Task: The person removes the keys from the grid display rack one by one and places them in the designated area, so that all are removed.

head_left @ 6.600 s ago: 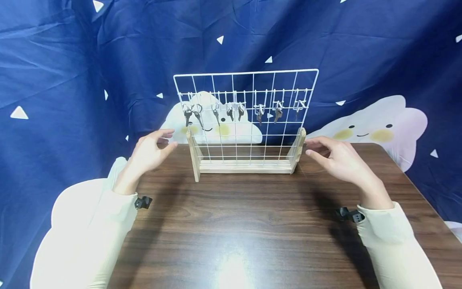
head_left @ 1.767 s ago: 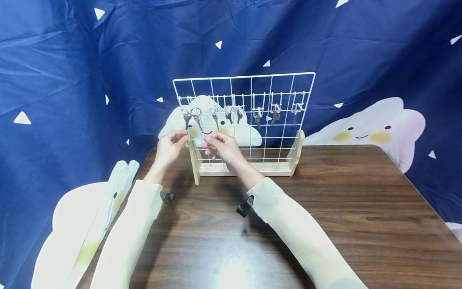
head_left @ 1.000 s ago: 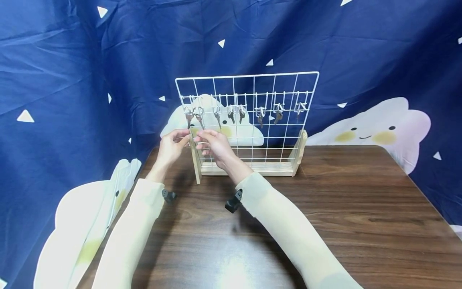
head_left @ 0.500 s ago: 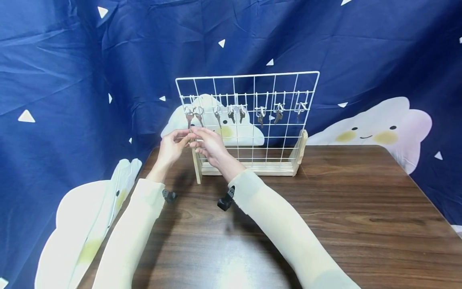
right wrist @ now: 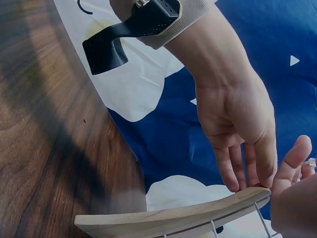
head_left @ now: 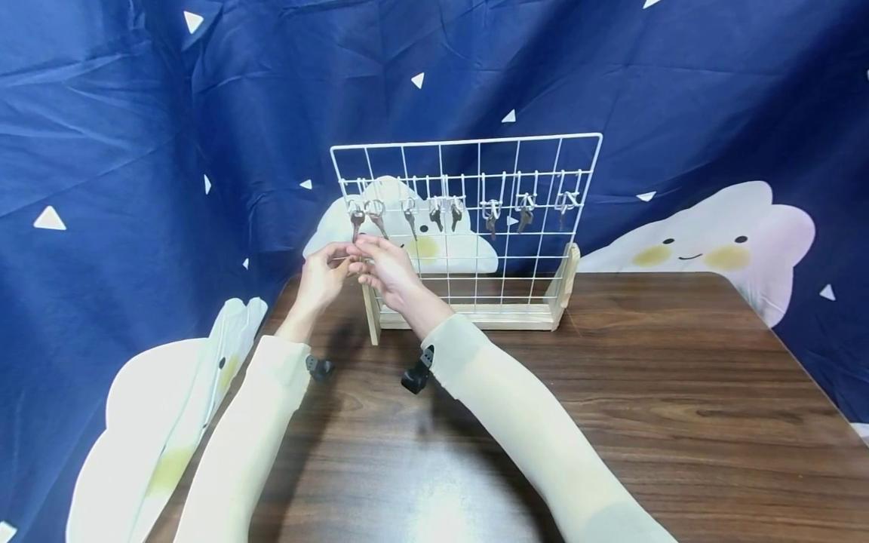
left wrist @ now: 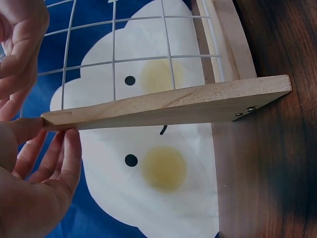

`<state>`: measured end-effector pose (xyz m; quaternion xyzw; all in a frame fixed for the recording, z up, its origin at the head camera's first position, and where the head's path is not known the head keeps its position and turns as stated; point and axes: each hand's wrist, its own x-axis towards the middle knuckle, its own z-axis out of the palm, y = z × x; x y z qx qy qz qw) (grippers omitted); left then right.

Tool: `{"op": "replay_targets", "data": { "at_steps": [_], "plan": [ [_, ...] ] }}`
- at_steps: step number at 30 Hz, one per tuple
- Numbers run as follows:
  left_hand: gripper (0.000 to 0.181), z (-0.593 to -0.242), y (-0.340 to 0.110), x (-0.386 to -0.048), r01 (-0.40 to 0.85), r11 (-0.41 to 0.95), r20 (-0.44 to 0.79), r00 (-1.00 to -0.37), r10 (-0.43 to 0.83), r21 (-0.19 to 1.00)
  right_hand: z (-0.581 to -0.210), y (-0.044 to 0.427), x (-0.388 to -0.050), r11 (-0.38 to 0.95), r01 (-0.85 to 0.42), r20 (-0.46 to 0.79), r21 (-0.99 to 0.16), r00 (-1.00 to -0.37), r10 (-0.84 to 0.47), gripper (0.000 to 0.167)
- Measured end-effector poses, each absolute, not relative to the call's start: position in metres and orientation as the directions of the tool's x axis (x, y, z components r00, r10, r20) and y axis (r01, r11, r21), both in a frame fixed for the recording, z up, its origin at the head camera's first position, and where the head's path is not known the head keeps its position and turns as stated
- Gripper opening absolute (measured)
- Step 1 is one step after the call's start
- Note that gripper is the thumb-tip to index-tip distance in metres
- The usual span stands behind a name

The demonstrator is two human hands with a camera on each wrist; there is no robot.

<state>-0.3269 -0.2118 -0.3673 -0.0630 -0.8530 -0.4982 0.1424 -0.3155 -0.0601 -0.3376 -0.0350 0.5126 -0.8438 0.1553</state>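
Observation:
A white wire grid rack [head_left: 468, 140] stands on the table with several keys hanging from hooks in a row. My left hand [head_left: 319, 283] pinches the top of its left wooden upright [left wrist: 168, 109]; in the left wrist view, thumb and fingers lie on either face of the wood. Crossing in front of the rack, my right hand [head_left: 394, 279] has its thumb and fingertips together at the lower end of the leftmost key [head_left: 357, 217]. That contact is partly hidden by the fingers. The second key [head_left: 378, 220] hangs slightly tilted just above the right hand.
The rack has a wooden base bar [head_left: 468, 320] and a right wooden upright [head_left: 566, 283]. More keys hang to the right, including a dark key [head_left: 525, 217]. Brown wood-grain table [head_left: 645, 392] lies in front. A blue cloud-patterned curtain [head_left: 237, 90] hangs behind.
Both hands came in from the rack's sides. The left took hold of the left upright and stayed there; the right moved leftward past the second key to the leftmost one.

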Motion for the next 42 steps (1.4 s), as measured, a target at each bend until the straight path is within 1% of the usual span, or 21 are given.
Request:
{"op": "replay_targets", "data": {
  "at_steps": [3,6,7,13,19,26,35,42],
  "plan": [
    [0.026,-0.368,-0.212,-0.328,0.247,0.490,0.299,-0.954,-0.029,0.836,-0.338,-0.062,-0.316,-0.460,0.215,-0.082,-0.862,-0.953,-0.291,0.020],
    [0.029,-0.368,-0.212,-0.328,0.244,0.468,0.287,-0.958,-0.021,0.849,-0.338,-0.063,-0.316,-0.496,0.193,-0.057,-0.847,-0.960,-0.275,0.006],
    [0.031,-0.368,-0.212,-0.328,0.243,0.456,0.283,-0.959,-0.019,0.856,-0.337,-0.063,-0.316,-0.506,0.185,-0.050,-0.843,-0.962,-0.269,0.004],
    [0.034,-0.368,-0.211,-0.329,0.253,0.427,0.288,-0.957,-0.020,0.868,-0.337,-0.064,-0.317,-0.546,0.156,-0.027,-0.823,-0.971,-0.237,0.010],
    [0.031,-0.367,-0.211,-0.328,0.256,0.459,0.298,-0.954,-0.021,0.851,-0.339,-0.063,-0.316,-0.537,0.113,0.012,-0.836,-0.975,-0.223,0.008],
    [0.027,-0.366,-0.210,-0.328,0.248,0.473,0.295,-0.955,-0.028,0.845,-0.338,-0.061,-0.312,-0.500,0.068,0.066,-0.863,-0.967,-0.245,0.007],
    [0.027,-0.366,-0.211,-0.328,0.222,0.513,0.284,-0.958,-0.044,0.829,-0.338,-0.059,-0.306,-0.490,0.031,0.120,-0.871,-0.954,-0.273,0.008],
    [0.027,-0.366,-0.211,-0.328,0.221,0.491,0.276,-0.960,-0.042,0.843,-0.333,-0.057,-0.302,-0.488,0.009,0.145,-0.873,-0.950,-0.278,0.006]
  ]
}}
